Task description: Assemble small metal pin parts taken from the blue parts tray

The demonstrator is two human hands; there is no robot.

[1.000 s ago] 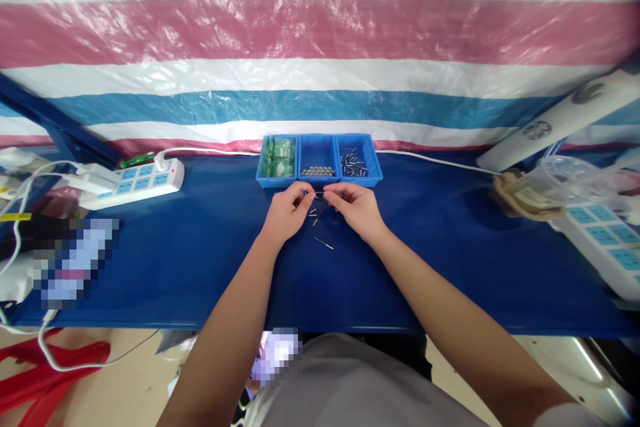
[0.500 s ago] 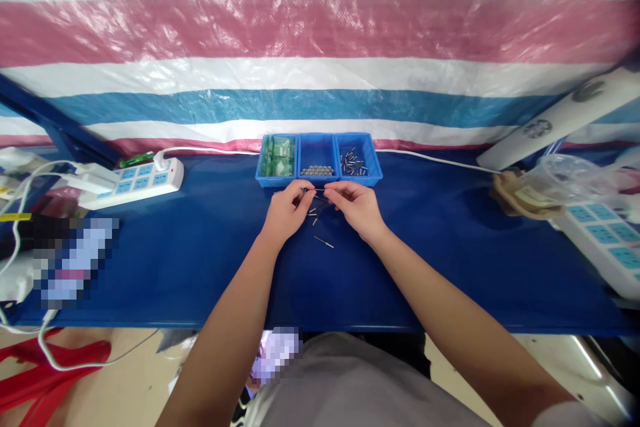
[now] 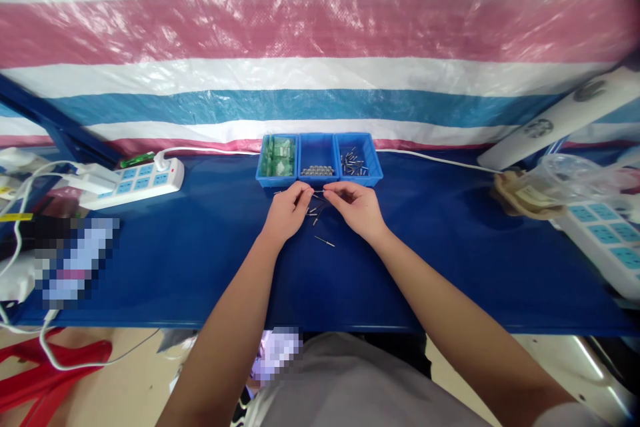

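Note:
My left hand (image 3: 287, 210) and my right hand (image 3: 356, 207) meet just in front of the blue bins, fingertips pinched. Between them runs a thin metal pin (image 3: 319, 191), an end in each hand; the fingertips cover its ends. Several similar pins (image 3: 313, 213) lie on the table below and between the hands. Nearer me rests a single loose pin (image 3: 325, 241), thin at one end and thicker at the other, like a pop rivet. The right blue bin (image 3: 373, 180) holds many such pins. Small shiny metal pieces (image 3: 317, 171) line the front of the middle bin.
Green-tinted packets (image 3: 284, 157) fill the left bin. On the blue table (image 3: 200, 247), a white power strip (image 3: 150, 180) stands at left, with a pixelated phone-like object (image 3: 83, 260) nearer. At right are a clear plastic cup (image 3: 560, 177), another power strip (image 3: 600, 233) and a white tube (image 3: 540, 127).
My fingertips have shifted very slightly around the pin, the left hand a touch lower. Everything else stays where it was.

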